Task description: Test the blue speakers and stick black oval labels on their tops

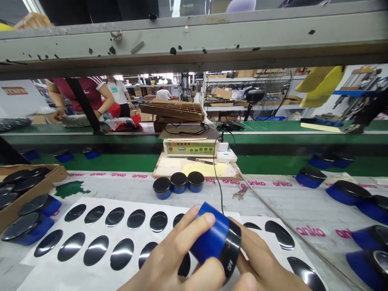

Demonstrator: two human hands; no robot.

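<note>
Both my hands hold one round blue device with a black ring marked OFF [210, 238], tilted on its side above the sheets. My left hand [178, 246] wraps its fingers over the blue body from the left. From the right, my right hand [263, 254] grips the black end; its fingertips are partly hidden behind the device. Beneath them lies a white sheet [87, 226] with rows of glossy black round stickers [122, 254]. A second sticker sheet [273, 238] shows at the right, partly covered by my hand. Three similar blue devices [178, 182] stand just beyond.
More blue devices [348, 192] line the right side. A cardboard box [57, 178] of black-topped ones sits left. Behind, a tester box with buttons [190, 148] stands before a green conveyor [127, 159]. A shelf beam [194, 40] crosses overhead. A cable [273, 208] crosses the table. People stand beyond.
</note>
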